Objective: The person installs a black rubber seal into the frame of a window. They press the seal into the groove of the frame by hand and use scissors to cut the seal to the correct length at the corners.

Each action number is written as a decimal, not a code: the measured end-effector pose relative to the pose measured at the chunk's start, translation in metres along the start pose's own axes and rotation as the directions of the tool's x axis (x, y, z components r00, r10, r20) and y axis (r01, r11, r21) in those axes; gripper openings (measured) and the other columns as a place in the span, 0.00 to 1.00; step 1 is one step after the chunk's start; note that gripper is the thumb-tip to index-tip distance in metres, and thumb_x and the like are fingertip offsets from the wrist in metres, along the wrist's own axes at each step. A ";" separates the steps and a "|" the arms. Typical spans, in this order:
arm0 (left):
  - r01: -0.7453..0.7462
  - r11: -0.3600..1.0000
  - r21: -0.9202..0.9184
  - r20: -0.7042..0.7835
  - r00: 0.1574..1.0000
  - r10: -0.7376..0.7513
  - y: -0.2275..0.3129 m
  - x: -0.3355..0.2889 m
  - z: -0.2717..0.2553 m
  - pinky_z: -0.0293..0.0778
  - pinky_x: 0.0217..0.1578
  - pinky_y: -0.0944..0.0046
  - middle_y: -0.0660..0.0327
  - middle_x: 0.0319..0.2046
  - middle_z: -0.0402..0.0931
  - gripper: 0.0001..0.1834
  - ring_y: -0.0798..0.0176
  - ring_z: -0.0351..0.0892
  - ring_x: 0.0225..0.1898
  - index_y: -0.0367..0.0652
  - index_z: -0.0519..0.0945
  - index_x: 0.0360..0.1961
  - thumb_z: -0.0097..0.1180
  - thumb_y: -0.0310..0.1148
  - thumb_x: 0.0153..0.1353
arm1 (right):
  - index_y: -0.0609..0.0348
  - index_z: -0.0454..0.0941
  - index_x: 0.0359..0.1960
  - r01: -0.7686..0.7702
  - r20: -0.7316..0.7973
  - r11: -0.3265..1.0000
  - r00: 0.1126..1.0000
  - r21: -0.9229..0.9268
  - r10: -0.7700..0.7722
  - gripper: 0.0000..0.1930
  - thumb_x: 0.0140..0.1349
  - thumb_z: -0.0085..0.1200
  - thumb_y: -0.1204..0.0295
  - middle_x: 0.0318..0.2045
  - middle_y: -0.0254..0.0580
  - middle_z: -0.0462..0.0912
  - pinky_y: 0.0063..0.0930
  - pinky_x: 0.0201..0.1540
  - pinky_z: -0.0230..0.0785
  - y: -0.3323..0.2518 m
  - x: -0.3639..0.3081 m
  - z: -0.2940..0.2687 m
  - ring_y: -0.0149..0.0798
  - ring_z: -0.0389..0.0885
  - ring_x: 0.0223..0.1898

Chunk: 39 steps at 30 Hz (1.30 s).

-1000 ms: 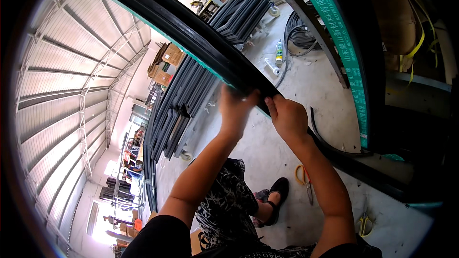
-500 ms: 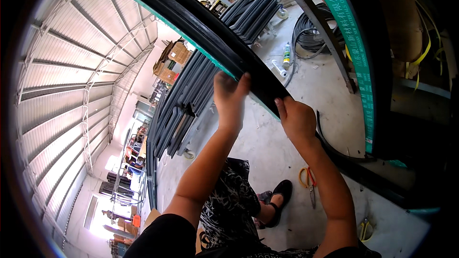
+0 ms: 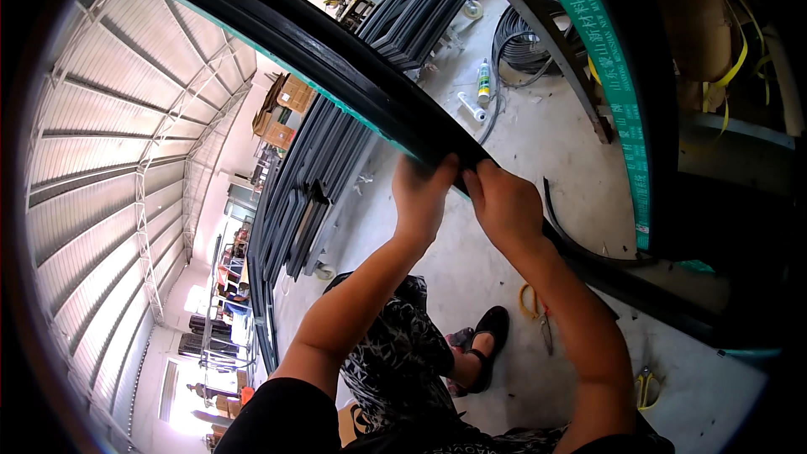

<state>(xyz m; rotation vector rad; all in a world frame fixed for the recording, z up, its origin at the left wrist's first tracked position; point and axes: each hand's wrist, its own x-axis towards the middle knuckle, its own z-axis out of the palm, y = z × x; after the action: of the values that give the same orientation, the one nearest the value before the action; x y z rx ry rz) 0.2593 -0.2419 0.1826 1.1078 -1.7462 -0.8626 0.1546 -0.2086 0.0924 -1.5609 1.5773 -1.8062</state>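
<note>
A long black frame profile [image 3: 336, 67] with green film along its lower edge slants across the view from upper left to lower right. My left hand [image 3: 420, 200] grips its near edge, thumb on top and fingers beneath, slightly blurred. Close beside it, my right hand [image 3: 508, 208] pinches the same profile, its thumb pressed on the black face near my left thumb. Both hands are closed; the fingertips under the profile are hidden. From near my right wrist a thin black strip [image 3: 580, 250] curves off to the right.
Orange-handled scissors [image 3: 543, 319] and yellow-handled snips [image 3: 645, 388] lie on the floor near my foot. Beyond the profile are a sealant tube [image 3: 483, 81], a coiled black hose [image 3: 525, 42] and stacked dark frames [image 3: 412, 21]. Another green-filmed profile [image 3: 618, 92] stands at right.
My left hand has slid down along the profile towards my right hand, so the two are now nearly touching. The whole view has shifted slightly.
</note>
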 end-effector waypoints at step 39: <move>0.132 0.990 -0.040 0.039 0.991 -0.131 -0.043 -0.018 0.016 0.74 0.52 0.62 0.60 0.45 0.76 0.22 0.63 0.76 0.49 0.38 0.69 0.52 0.62 0.20 0.57 | 0.58 0.77 0.23 -0.180 0.113 0.984 0.977 -0.018 0.181 0.24 0.72 0.46 0.54 0.18 0.53 0.79 0.48 0.24 0.70 0.047 -0.033 0.007 0.57 0.79 0.21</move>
<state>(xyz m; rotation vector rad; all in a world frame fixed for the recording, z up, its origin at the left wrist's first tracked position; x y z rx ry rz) 0.2624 -0.2390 0.1338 1.1959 -1.6905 -1.0015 0.1532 -0.2045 0.0347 -1.4454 1.6166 -1.5886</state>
